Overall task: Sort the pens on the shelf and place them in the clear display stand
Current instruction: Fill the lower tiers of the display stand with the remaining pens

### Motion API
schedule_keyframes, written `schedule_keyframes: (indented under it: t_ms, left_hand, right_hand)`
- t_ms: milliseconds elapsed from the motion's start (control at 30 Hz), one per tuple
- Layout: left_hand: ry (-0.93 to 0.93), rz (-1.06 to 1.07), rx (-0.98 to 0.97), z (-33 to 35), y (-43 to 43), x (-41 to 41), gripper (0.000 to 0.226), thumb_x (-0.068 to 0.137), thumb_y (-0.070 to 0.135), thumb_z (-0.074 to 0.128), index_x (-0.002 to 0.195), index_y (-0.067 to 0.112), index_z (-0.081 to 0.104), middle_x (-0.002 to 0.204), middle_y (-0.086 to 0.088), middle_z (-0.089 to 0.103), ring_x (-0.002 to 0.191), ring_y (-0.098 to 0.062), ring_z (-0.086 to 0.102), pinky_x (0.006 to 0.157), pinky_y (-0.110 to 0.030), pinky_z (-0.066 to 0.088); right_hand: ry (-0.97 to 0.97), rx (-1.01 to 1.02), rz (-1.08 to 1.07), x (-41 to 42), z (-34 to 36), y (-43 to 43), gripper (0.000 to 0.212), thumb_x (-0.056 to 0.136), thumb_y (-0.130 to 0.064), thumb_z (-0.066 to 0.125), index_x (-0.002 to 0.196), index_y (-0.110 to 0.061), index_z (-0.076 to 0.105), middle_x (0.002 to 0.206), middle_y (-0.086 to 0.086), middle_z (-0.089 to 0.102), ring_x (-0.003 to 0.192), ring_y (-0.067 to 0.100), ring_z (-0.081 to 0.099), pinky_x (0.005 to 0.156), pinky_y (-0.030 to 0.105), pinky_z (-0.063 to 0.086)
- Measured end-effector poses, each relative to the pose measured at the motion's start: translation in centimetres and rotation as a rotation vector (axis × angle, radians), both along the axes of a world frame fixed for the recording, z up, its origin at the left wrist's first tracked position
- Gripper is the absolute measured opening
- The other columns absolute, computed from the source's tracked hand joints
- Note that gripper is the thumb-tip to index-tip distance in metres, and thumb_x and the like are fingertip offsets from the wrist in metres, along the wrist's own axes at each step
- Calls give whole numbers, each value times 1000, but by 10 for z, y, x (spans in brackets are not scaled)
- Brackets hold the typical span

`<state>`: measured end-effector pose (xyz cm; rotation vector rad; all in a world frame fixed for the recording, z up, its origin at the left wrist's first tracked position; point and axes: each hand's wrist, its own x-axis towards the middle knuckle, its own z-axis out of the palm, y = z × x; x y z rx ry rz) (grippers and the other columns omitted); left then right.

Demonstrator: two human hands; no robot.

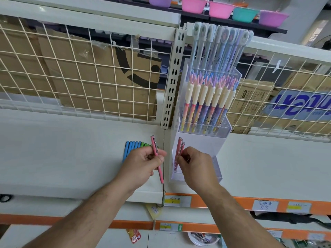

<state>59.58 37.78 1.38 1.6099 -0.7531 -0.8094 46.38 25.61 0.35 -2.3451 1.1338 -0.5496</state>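
A tiered clear display stand (219, 169) stands on the white shelf; its upper tiers hold several pastel pens (206, 101). My left hand (143, 161) grips one pink pen (155, 149), tilted, just left of the stand. My right hand (194, 163) pinches two pink pens (180, 147) whose lower ends sit in the stand's front left compartment. A row of blue and green pens (134, 145) lies on the shelf behind my left hand, partly hidden by it.
A white wire grid (80, 68) backs the shelf, with cardboard boxes behind it. A slotted metal upright (172, 83) rises left of the stand. Orange price strips (232, 203) line the shelf fronts below. Coloured plastic bowls (220, 9) sit high above.
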Motion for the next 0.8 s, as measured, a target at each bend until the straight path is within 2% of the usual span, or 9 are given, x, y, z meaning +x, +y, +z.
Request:
schedule_keyframes:
  t_ms: [167, 233, 367, 467, 533, 633, 700, 800]
  left_hand:
    - [-17, -17, 11, -1, 0, 0, 16, 95, 15, 61, 101, 24, 74, 85, 6, 68, 66, 0, 58, 68, -26, 53]
    - [-25, -28, 15, -1, 0, 0, 16, 95, 16, 61, 101, 25, 74, 90, 3, 69, 71, -3, 59, 67, -25, 52]
    - [-16, -38, -3, 0, -1, -1, 19, 95, 21, 62, 85, 30, 75, 101, 1, 74, 74, -7, 61, 68, -30, 53]
    - [-26, -53, -25, 1, -4, -4, 19, 95, 21, 63, 86, 31, 77, 90, -2, 74, 71, -8, 61, 64, -28, 52]
    - [-30, -70, -41, 4, -6, -9, 17, 94, 20, 64, 92, 30, 77, 82, -1, 74, 68, -7, 62, 61, -26, 51]
    - [-72, -98, -52, 9, -10, -15, 15, 93, 21, 66, 93, 31, 76, 92, 6, 77, 64, -3, 62, 61, -25, 53]
    - [-114, -119, -52, 11, -12, -16, 14, 93, 23, 66, 92, 33, 76, 96, 13, 76, 61, -1, 61, 61, -24, 54]
    - [-136, -140, -56, 12, -12, -14, 15, 94, 23, 64, 98, 32, 74, 79, 17, 72, 63, 3, 61, 60, -18, 50]
  right_hand:
    - [55, -7, -25, 2, 0, 0, 17, 98, -31, 61, 90, -18, 69, 69, -8, 61, 64, 11, 58, 58, 27, 44]
    - [57, 14, -35, 1, 0, 2, 16, 96, -33, 62, 91, -19, 70, 69, -12, 61, 63, 7, 58, 59, 25, 46]
    - [-68, 67, -63, -8, 1, 10, 16, 91, -32, 66, 78, -23, 63, 66, -9, 64, 63, 8, 60, 59, 28, 50]
    - [-227, 211, 93, -14, 8, 20, 18, 87, -21, 71, 71, -22, 63, 61, -8, 63, 56, 5, 54, 55, 21, 45]
    - [-277, 274, 213, -15, 12, 27, 15, 87, -24, 75, 76, -21, 65, 64, -6, 66, 56, 6, 55, 55, 19, 44]
    - [-329, 271, 206, -14, 13, 29, 19, 86, -32, 78, 78, -21, 64, 66, -2, 66, 62, 19, 61, 59, 31, 52]
    - [-333, 259, 178, -15, 12, 27, 20, 87, -34, 76, 79, -20, 63, 65, 0, 66, 62, 21, 61, 60, 36, 52]
    - [-352, 257, 153, -20, 16, 24, 12, 91, -21, 72, 84, -19, 63, 64, 2, 67, 58, 21, 63, 58, 37, 53]
